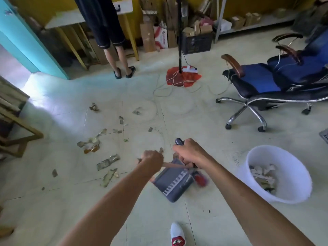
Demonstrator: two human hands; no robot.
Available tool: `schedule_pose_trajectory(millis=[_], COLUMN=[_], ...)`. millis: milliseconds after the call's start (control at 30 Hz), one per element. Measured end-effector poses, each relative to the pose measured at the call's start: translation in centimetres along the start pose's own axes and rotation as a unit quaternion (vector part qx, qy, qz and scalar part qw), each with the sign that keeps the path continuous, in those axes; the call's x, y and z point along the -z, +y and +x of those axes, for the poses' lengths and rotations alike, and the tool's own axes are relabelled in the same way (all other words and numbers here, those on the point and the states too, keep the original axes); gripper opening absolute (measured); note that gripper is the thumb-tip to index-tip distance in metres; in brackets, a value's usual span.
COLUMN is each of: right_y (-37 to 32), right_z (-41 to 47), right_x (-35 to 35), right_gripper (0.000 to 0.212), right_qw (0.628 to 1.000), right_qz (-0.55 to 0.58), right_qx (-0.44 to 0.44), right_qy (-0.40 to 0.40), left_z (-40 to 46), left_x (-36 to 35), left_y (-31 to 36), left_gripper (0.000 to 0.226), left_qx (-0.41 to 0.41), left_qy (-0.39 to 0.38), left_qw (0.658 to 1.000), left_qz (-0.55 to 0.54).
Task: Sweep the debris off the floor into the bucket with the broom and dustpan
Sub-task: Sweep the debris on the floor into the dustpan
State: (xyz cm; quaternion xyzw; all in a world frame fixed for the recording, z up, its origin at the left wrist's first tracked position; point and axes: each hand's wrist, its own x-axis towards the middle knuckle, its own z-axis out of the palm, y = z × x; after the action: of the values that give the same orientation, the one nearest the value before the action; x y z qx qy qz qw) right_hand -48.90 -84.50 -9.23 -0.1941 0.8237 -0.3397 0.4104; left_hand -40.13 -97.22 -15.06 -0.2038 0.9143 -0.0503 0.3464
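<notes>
Scraps of debris (108, 162) lie scattered over the pale floor, left of and beyond my hands. My left hand (153, 159) is closed around the thin brown broom handle (175, 166), which slants right to the blurred red bristles (201, 180). My right hand (189, 152) grips the dark grey handle of the dustpan (171, 184). The pan rests on the floor under both hands, with the bristles at its right edge. The white bucket (291, 192) stands on the right and holds some scraps.
A blue office chair (262, 80) stands at the far right. A black pole on a red base (183, 78) with loose cables is ahead. Another person's legs (122, 57) are by a table at the back. A wooden frame (19, 132) is on the left, my white-socked foot (177, 234) below.
</notes>
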Motion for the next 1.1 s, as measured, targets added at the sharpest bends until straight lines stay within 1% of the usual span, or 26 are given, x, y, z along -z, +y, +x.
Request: schedule_pose_trajectory(millis=[33, 67, 100, 133, 200, 267, 333, 367, 400, 567, 767, 867, 933, 1000, 1100], right_y=[0.1, 0.4, 0.5, 0.7, 0.8, 0.6, -0.1, -0.6, -1.0, -2.7, -4.9, -6.9, -8.5, -10.3, -13.2], right_z=[0.6, 1.1, 1.5, 1.8, 2.3, 2.6, 2.8, 3.0, 3.1, 3.7, 5.5, 7.3, 8.7, 10.2, 12.9], right_x=[0.8, 1.5, 2.1, 2.6, 3.8, 5.2, 6.5, 7.1, 7.6, 8.0, 6.4, 5.6, 5.1, 4.6, 3.7], right_gripper=[0.022, 0.022, 0.024, 0.025, 0.025, 0.025, 0.028, 0.029, 0.03, 0.035, 0.031, 0.031, 0.032, 0.033, 0.03], right_qw=[1.0, 0.999, 0.999, 0.999, 0.997, 0.995, 0.993, 0.992, 0.991, 0.984, 0.98, 0.982, 0.983, 0.984, 0.986], right_qz=[0.011, 0.018, 0.016, 0.009, 0.015, 0.046, 0.048, 0.04, 0.032, 0.01, -0.031, -0.04, -0.043, -0.047, -0.046], right_qx=[0.0, 0.0, 0.002, 0.005, 0.004, -0.007, -0.017, -0.023, -0.029, -0.042, -0.085, -0.099, -0.107, -0.114, -0.118], right_qy=[-0.014, -0.03, -0.044, -0.054, -0.069, -0.091, -0.109, -0.116, -0.124, -0.17, -0.176, -0.154, -0.141, -0.129, -0.108], left_z=[1.3, 2.6, 4.0, 5.2, 6.7, 7.5, 8.0, 8.3, 8.5, 10.0, 10.9, 10.9, 10.7, 10.8, 11.3], left_x=[0.5, 0.5, 0.2, -0.6, -2.6, -4.1, -4.6, -4.6, -4.4, -3.7, -1.1, 0.8, 2.2, 3.3, 4.4], left_y=[-1.0, -2.1, -3.3, -4.2, -5.5, -6.1, -6.9, -7.4, -7.9, -12.2, -22.0, -26.8, -29.7, -32.9, -37.2], left_gripper=[0.038, 0.033, 0.033, 0.037, 0.05, 0.057, 0.049, 0.042, 0.035, 0.029, 0.031, 0.023, 0.017, 0.021, 0.031], left_qx=[0.007, 0.023, 0.031, 0.03, 0.001, -0.028, -0.044, -0.043, -0.045, -0.034, 0.017, 0.069, 0.096, 0.099, 0.091], left_qy=[-0.001, -0.015, -0.026, -0.038, -0.059, -0.053, -0.055, -0.072, -0.09, -0.07, -0.097, -0.079, -0.061, -0.05, -0.055], left_qw=[1.0, 0.999, 0.999, 0.998, 0.996, 0.995, 0.997, 0.996, 0.995, 0.996, 0.989, 0.988, 0.989, 0.992, 0.994], left_qz=[0.02, 0.02, 0.024, 0.033, 0.074, 0.076, 0.017, -0.017, -0.026, 0.054, 0.108, 0.114, 0.097, 0.066, 0.015])
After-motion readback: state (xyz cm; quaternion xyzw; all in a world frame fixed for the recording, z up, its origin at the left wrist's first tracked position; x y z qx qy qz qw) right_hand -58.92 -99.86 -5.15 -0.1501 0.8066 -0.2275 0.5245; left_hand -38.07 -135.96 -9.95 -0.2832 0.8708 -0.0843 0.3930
